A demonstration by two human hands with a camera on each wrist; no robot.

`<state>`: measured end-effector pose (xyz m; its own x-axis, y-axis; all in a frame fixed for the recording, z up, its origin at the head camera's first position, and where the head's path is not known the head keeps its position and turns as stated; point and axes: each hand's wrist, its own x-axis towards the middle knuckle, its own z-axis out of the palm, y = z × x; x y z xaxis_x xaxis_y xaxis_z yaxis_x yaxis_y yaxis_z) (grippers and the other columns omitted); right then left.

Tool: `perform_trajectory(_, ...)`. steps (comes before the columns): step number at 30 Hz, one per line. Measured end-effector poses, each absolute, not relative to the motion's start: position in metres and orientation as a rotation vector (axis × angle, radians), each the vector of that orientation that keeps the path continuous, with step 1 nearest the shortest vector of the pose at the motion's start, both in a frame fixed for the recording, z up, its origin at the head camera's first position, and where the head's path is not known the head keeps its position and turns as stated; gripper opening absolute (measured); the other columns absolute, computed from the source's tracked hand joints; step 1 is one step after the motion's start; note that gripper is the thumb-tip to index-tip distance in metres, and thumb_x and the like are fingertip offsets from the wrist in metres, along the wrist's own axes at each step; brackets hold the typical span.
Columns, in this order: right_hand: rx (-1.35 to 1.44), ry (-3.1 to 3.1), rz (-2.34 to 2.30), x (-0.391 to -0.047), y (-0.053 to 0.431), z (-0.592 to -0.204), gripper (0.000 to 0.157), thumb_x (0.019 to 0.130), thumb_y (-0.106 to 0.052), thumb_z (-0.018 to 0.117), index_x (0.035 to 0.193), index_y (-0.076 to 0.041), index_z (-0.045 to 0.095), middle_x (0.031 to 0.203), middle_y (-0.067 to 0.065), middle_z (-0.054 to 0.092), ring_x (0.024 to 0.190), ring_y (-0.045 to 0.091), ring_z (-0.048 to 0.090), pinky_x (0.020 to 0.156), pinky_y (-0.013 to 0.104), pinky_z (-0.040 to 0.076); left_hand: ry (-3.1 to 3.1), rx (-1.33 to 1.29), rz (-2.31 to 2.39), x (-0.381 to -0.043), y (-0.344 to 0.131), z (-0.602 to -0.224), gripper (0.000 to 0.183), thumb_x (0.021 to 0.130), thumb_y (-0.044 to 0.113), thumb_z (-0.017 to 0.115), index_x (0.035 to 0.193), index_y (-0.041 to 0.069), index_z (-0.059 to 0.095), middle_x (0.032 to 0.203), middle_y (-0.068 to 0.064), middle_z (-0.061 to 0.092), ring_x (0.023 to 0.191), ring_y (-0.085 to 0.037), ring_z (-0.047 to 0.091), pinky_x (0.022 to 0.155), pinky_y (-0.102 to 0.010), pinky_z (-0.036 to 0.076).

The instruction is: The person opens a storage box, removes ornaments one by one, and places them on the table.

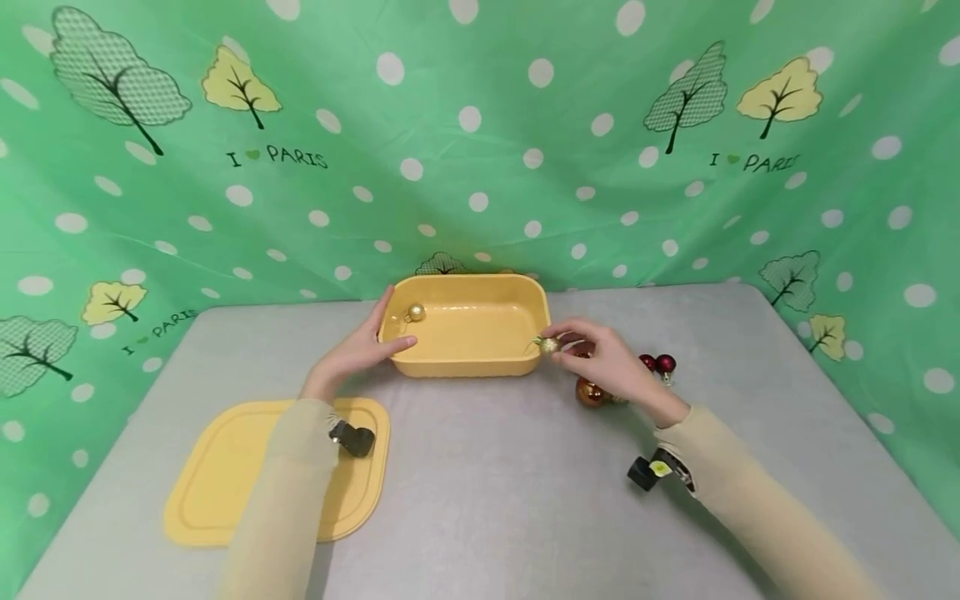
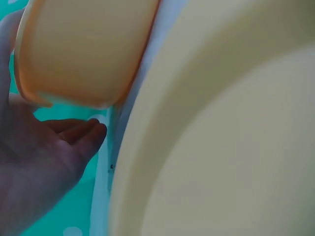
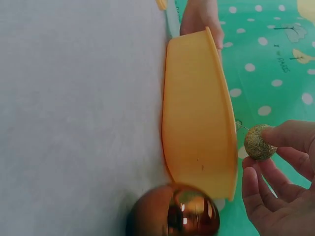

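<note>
A yellow plastic container [image 1: 471,367] stands at the table's back edge, with one small gold bauble [image 1: 416,312] inside at its left end. My left hand [image 1: 360,343] holds the container's left end, its thumb over the front rim and its fingers along the outer side. At the container's right end, my right hand [image 1: 600,358] pinches a glittery gold bauble [image 3: 259,142] between thumb and fingers. In the head view, that bauble overlaps the right rim. Its hanging loop points toward the container.
A shiny copper bauble [image 1: 590,392] lies below my right hand, and dark red baubles [image 1: 665,363] sit right of it, partly hidden. The yellow lid [image 1: 217,475] lies flat at the front left, under my left forearm. A green patterned curtain [image 1: 480,167] hangs behind the table.
</note>
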<state>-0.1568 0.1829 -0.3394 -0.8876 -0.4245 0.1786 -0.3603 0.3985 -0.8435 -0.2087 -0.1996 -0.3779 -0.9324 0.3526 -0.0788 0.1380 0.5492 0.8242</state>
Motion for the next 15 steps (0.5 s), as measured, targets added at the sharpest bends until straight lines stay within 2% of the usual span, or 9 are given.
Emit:
perform_trajectory(4, -0.632, 2.597, -1.510, -0.148, 0.196, -0.341, 0.028, 0.090, -0.004, 0.066, 0.118, -0.002, 0.065, 0.110, 0.012, 0.065, 0.099, 0.027, 0.061, 0.082, 0.035, 0.052, 2.593, 0.394, 1.221, -0.208, -0.199, -0.377, 0.107, 0.089, 0.043, 0.067, 0.154, 0.019, -0.015, 0.159, -0.019, -0.007, 0.141, -0.045, 0.006, 0.112, -0.058, 0.009)
perform_trajectory(9, -0.612, 2.621, -1.505, -0.139, 0.215, -0.344, 0.027, 0.091, -0.003, 0.064, 0.118, -0.002, 0.064, 0.112, 0.012, 0.064, 0.098, 0.027, 0.061, 0.082, 0.031, 0.051, 2.570, 0.396, 1.197, -0.208, -0.198, -0.374, 0.113, 0.086, 0.040, 0.071, 0.153, 0.018, -0.018, 0.158, -0.022, -0.007, 0.141, -0.045, 0.006, 0.112, -0.058, 0.009)
perform_trajectory(15, -0.619, 2.692, -1.477, -0.133, 0.234, -0.346, 0.028, 0.090, -0.001, 0.066, 0.117, 0.000, 0.064, 0.111, 0.014, 0.065, 0.092, 0.026, 0.062, 0.077, 0.027, 0.052, 2.563, 0.402, 1.162, -0.207, -0.198, -0.369, 0.117, 0.084, 0.040, 0.073, 0.152, 0.016, -0.019, 0.157, -0.025, -0.004, 0.141, -0.046, 0.008, 0.112, -0.056, 0.010)
